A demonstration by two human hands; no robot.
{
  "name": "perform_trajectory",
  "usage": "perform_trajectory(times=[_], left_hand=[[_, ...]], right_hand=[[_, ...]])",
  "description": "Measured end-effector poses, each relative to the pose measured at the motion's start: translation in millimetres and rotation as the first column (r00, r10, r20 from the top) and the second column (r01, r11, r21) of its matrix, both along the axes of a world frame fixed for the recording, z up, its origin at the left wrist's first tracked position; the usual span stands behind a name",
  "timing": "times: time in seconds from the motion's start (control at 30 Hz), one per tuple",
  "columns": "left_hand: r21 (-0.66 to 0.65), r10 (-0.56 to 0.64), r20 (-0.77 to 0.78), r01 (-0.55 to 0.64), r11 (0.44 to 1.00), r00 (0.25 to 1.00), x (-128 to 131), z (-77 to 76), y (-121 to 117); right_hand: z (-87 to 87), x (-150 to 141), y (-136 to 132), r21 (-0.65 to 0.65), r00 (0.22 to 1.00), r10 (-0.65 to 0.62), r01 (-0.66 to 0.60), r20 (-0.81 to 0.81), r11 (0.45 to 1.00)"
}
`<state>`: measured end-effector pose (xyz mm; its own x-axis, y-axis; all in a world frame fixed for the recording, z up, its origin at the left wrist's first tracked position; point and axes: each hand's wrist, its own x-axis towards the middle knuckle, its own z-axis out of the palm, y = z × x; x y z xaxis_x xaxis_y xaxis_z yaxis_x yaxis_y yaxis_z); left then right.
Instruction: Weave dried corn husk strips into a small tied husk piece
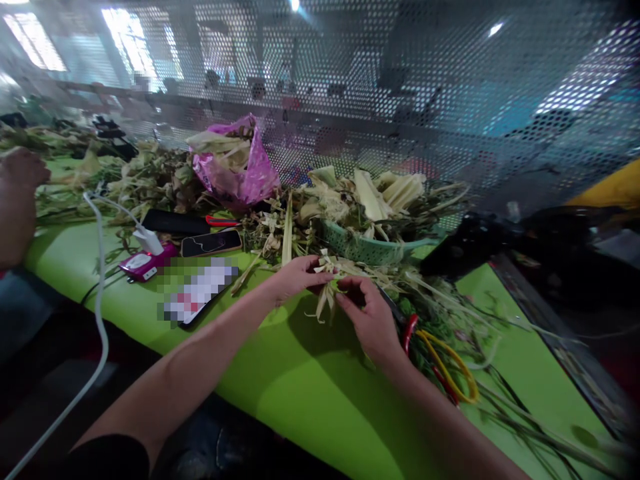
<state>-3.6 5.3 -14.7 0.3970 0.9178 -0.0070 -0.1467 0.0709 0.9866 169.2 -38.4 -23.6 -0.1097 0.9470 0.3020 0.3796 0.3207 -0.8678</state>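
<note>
Over the green tabletop, my left hand pinches the upper part of a small bundle of dried husk strips from the left. My right hand closes thumb and fingers on the same bundle from the right. Its pale, pointed strips fan downward between the hands. Just right of my right hand lies a red-handled tool, probably scissors, partly hidden, beside a yellow loop. Behind my hands stands a green plastic basket heaped with dry husks.
A pink plastic bag of husks stands at the back, before a perforated metal screen. On the left are a phone, a second, blurred-out device, a magenta power strip and a white cable. Another person's hand is far left.
</note>
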Motion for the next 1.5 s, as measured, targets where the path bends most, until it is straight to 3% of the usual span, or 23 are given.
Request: perform_trajectory(times=[0.1, 0.17, 0.37, 0.73, 1.0, 1.27, 1.4, 1.5], left_hand=[[-0.01, 0.057, -0.011, -0.057, 0.998, 0.998, 0, -0.1, 3], [-0.005, 0.11, 0.0, -0.11, 0.994, 0.994, -1, 1.0, 4], [0.01, 0.221, 0.007, -0.221, 0.975, 0.975, -1, 5.0, 2], [-0.071, 0.186, 0.076, -0.181, 0.981, 0.98, -2, 0.2, 5], [-0.045, 0.204, 0.072, -0.201, 0.979, 0.976, -2, 4.2, 4], [0.019, 0.118, 0.016, -0.118, 0.993, 0.993, -3, 9.6, 2], [0.041, 0.064, -0.001, -0.064, 0.997, 0.998, -3, 6.7, 0], [0.057, 0.042, -0.017, -0.041, 0.998, 0.999, -4, 1.9, 3]], right_hand=[[8.6, 0, -6, 0.167, 0.99, -0.046, 0.024, 0.13, 0.986], [12.1, -1, -9, 0.208, 0.983, -0.026, -0.013, 0.183, 0.978], [10.6, -3, -12, 0.087, 0.94, 0.103, -0.138, 0.324, 0.987], [6.7, -1, -5, 0.053, 0.977, 0.034, -0.046, 0.212, 0.998], [9.8, 0, -7, 0.038, 0.964, 0.093, -0.106, 0.249, 0.994], [12.0, 5, -3, -0.107, 0.999, 0.012, -0.017, -0.047, 0.994], [3.8, 4, 2, -0.226, 0.995, 0.082, -0.091, -0.048, 0.97], [0.8, 2, 2, -0.233, 0.996, 0.084, -0.085, -0.018, 0.969]])
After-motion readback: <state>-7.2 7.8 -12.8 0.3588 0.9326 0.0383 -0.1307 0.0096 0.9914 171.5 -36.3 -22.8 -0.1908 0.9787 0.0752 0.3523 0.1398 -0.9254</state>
